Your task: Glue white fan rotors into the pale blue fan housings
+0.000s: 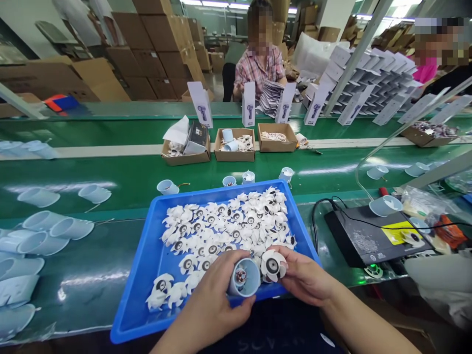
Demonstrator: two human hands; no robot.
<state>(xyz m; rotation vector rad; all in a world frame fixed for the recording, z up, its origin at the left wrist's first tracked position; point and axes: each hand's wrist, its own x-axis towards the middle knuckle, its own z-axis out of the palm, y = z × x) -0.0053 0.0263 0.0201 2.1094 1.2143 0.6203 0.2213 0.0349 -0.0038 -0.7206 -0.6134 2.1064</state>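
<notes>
My left hand [216, 295] grips a pale blue plastic cylindrical housing [245, 277], open end up, with a small motor with copper windings [241, 276] inside. My right hand [302, 275] holds a white plastic fan impeller [272, 265] with a dark centre hub, right next to the housing's rim. The impeller looks apart from the housing, though the gap is small. Both hands are above the near edge of a blue plastic tray [136, 290]. It holds a heap of similar white impellers [224, 228].
Several pale blue housings [37, 236] lie on the green conveyor belt [121, 196] left of the tray, and others stand beyond it. To the right sits a black electronic device [368, 236] with cables. Across the belt are cardboard trays, white cartons, and a person in a plaid shirt [260, 69].
</notes>
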